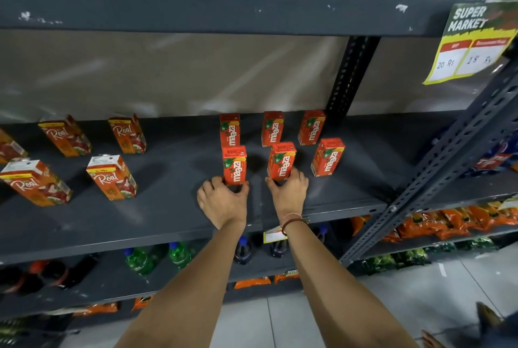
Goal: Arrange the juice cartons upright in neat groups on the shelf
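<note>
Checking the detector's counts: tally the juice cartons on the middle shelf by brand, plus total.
Maaza cartons: 6, in two rows of three, all upright; the left hand grips the front-left one, the right hand the front-middle one.
Real cartons: 5, counting the one cut off at the left edge.
Total: 11

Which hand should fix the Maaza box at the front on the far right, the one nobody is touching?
Probably the right hand. It holds the front middle Maaza carton, right beside the untouched carton. The left hand holds the front left carton, farther away.
</note>
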Action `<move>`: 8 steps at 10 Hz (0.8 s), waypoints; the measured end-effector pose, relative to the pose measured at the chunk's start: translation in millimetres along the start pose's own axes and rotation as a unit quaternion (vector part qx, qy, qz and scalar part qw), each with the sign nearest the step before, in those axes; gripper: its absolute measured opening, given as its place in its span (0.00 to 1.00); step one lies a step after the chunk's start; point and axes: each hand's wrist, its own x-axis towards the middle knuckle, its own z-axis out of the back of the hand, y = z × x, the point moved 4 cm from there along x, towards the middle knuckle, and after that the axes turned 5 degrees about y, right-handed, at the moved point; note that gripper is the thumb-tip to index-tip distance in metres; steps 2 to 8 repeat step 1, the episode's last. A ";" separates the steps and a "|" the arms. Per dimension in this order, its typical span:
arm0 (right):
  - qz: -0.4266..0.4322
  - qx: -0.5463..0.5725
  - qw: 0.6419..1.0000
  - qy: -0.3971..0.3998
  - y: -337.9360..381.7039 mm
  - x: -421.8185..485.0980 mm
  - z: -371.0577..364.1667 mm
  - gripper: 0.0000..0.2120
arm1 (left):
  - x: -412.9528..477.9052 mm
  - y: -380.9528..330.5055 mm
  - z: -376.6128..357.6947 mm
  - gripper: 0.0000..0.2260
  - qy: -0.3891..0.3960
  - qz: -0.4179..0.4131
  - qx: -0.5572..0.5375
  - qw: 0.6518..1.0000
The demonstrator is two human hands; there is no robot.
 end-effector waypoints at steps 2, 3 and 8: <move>-0.007 0.025 1.000 0.004 -0.6 -3.7 2.1 0.28 | -3.3 5.4 4.4 0.26 0.006 -0.024 -0.026 0.999; -0.007 0.025 1.000 0.004 -0.6 -3.7 2.1 0.28 | -3.3 5.4 4.4 0.26 0.006 -0.024 -0.026 0.999; -0.007 0.025 1.000 0.004 -0.6 -3.7 2.1 0.28 | -3.3 5.4 4.4 0.26 0.006 -0.024 -0.026 0.999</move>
